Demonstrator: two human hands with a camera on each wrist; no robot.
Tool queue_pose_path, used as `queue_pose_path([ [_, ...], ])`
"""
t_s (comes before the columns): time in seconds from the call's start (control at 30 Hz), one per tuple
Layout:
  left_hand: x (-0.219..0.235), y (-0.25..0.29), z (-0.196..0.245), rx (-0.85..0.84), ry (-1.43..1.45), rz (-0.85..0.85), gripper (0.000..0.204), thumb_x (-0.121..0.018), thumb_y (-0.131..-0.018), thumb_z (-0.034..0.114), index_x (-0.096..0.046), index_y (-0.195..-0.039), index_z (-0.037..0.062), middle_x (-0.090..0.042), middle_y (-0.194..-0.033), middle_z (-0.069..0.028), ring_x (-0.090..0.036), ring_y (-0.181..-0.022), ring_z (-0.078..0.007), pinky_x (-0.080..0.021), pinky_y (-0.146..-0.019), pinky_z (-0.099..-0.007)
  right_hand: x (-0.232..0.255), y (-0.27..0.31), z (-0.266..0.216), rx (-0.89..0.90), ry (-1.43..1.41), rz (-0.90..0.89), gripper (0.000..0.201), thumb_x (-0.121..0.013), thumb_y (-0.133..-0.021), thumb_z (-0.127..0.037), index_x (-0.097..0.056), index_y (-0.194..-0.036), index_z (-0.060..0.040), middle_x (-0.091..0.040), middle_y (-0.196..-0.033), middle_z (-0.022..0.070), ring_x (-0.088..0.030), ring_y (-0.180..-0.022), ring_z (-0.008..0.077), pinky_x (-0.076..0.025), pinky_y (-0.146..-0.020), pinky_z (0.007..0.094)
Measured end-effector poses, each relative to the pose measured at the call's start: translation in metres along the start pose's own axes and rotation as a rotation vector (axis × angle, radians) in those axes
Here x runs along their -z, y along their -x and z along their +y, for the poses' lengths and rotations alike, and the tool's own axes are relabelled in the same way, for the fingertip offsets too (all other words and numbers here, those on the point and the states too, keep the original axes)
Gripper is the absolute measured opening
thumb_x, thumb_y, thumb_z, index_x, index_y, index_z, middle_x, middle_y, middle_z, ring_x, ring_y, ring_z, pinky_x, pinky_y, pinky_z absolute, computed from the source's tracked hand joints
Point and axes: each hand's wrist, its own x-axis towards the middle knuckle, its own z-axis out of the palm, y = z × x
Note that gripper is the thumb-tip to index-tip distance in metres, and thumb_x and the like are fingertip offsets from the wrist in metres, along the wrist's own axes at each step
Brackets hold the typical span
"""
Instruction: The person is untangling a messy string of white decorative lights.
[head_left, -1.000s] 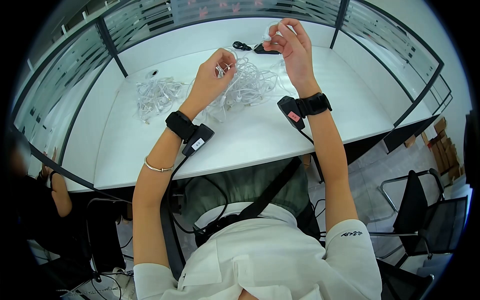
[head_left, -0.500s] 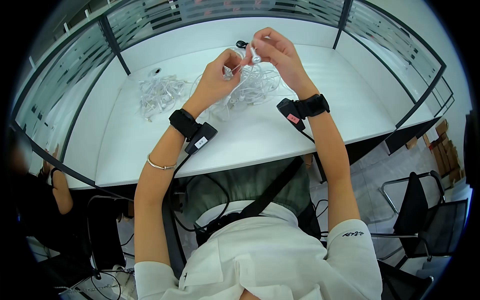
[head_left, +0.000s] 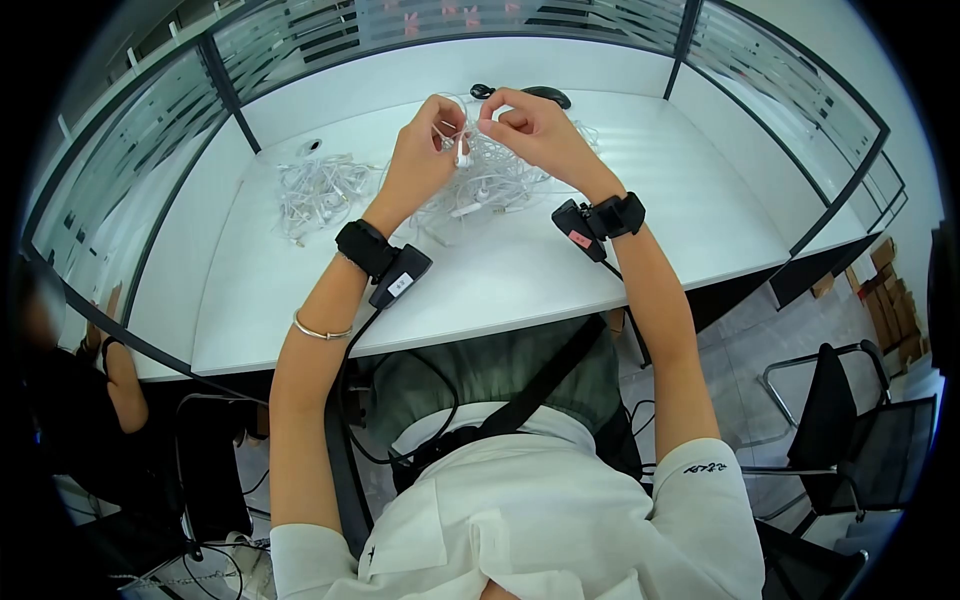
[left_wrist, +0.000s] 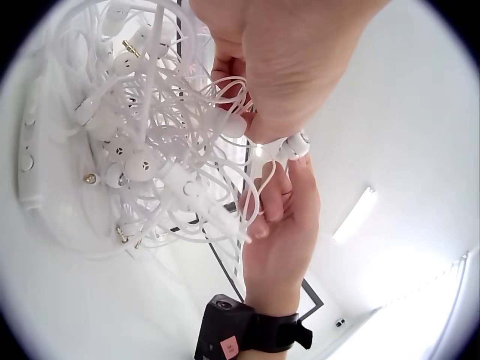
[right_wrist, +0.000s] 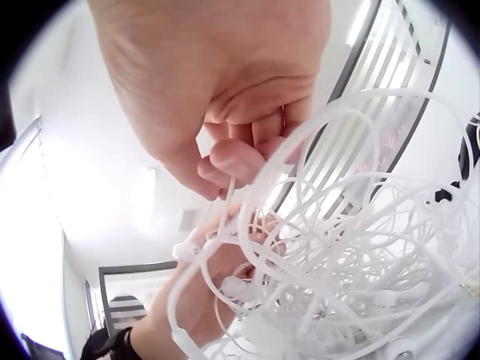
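White desk, enclosed by low panels topped with striped glass. On it: one large tangle of white wired earphones, mid-desk, beneath and beyond the hands; one smaller pile of white earphones, to the left, near a round cable hole. Behind the tangle: a coiled black cable and a dark rounded object. Left hand: fingers curled round white cords at the tangle's near left side, one white earbud hanging just beside it. Right hand: thumb and forefinger pressed together, pinching a thin white cord, remaining fingers bent; held above the tangle, just apart from the left. Floor, right: black chair, cardboard boxes.
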Motion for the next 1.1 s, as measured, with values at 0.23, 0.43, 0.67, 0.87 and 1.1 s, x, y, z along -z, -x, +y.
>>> queue_pose_path([
  [0.23,0.001,-0.005,-0.013,0.028,0.139,0.010,0.014,-0.054,-0.087,-0.002,-0.049,-0.097,0.0051,-0.055,-0.087,-0.0016,-0.059,-0.079,-0.0091,-0.046,-0.068,-0.0213,0.001,-0.002,-0.003,0.027,-0.199,0.148,0.015,-0.057,-0.093,-0.021,-0.055,-0.094,-0.0065,-0.045,-0.056,-0.0043,-0.036,-0.052,0.0041,-0.028,-0.049,0.0207],
  [0.43,0.005,-0.005,-0.007,0.192,0.459,-0.034,0.012,-0.055,-0.086,0.002,-0.051,-0.096,0.0055,-0.059,-0.085,-0.0012,-0.059,-0.079,-0.0102,-0.042,-0.073,-0.0223,0.004,-0.004,-0.003,0.158,-0.449,0.171,0.013,-0.054,-0.094,-0.017,-0.053,-0.092,-0.0036,-0.057,-0.073,0.0025,-0.055,-0.062,0.0098,-0.047,-0.058,0.0244],
  [0.67,0.007,-0.005,-0.002,0.248,0.481,-0.083,0.012,-0.057,-0.083,0.004,-0.053,-0.094,0.0074,-0.060,-0.087,0.0006,-0.054,-0.080,-0.0070,-0.040,-0.073,-0.0216,0.006,-0.002,-0.011,0.173,-0.525,0.117,0.015,-0.056,-0.094,-0.019,-0.058,-0.093,-0.0036,-0.058,-0.074,0.0017,-0.057,-0.064,0.0104,-0.047,-0.061,0.0245],
  [0.87,0.002,-0.003,-0.006,0.122,0.262,-0.160,0.015,-0.056,-0.082,-0.001,-0.052,-0.094,0.0067,-0.053,-0.087,0.0027,-0.050,-0.082,-0.0057,-0.041,-0.076,-0.0211,0.005,-0.002,-0.013,0.037,-0.423,0.141,0.016,-0.062,-0.091,-0.021,-0.062,-0.092,-0.0051,-0.055,-0.071,-0.0030,-0.046,-0.059,0.0040,-0.035,-0.052,0.0189],
  [1.1,0.004,-0.003,0.001,0.216,0.440,-0.135,0.013,-0.059,-0.081,0.004,-0.055,-0.093,0.0064,-0.056,-0.083,0.0007,-0.052,-0.074,-0.0082,-0.042,-0.071,-0.0228,0.004,0.000,-0.010,0.005,-0.321,0.056,0.017,-0.062,-0.090,-0.026,-0.063,-0.092,-0.0095,-0.050,-0.067,-0.0080,-0.037,-0.060,0.0020,-0.029,-0.056,0.0189],
])
